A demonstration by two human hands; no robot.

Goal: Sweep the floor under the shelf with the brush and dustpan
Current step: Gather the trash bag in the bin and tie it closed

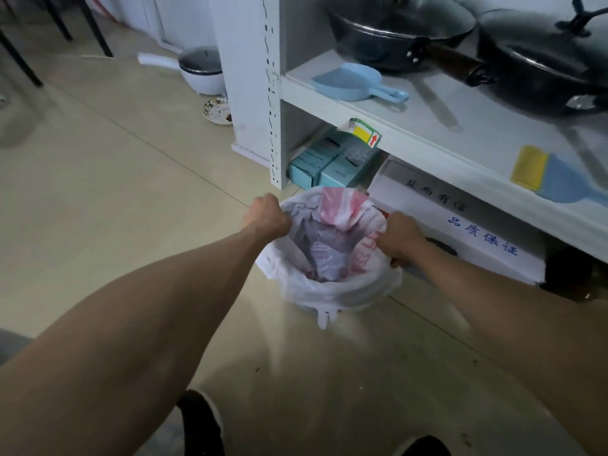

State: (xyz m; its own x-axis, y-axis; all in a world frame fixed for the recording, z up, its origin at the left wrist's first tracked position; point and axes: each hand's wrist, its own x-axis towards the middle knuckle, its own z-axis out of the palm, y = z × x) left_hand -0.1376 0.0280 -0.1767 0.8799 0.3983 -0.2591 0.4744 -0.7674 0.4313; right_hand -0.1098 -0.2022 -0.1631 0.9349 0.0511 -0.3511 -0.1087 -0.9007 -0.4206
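Note:
A small light-blue dustpan [353, 83] lies on the white shelf board [427, 126], near its left end. Farther right on the same board lies a blue brush with yellow bristles [546, 176]. On the floor in front of the shelf stands a bin lined with a white plastic bag [329, 291], with crumpled bags inside. My left hand [268, 214] is closed on the bag's rim at the left side. My right hand [399, 236] is closed on the rim at the right side.
Two dark pans [394, 31] [543, 60] sit at the back of the shelf. Under the board are teal boxes [329, 162] and a white carton with blue characters [460, 225]. A white pot [202, 72] and a patterned dish [218, 111] stand left of the shelf post. Tan floor stretches left.

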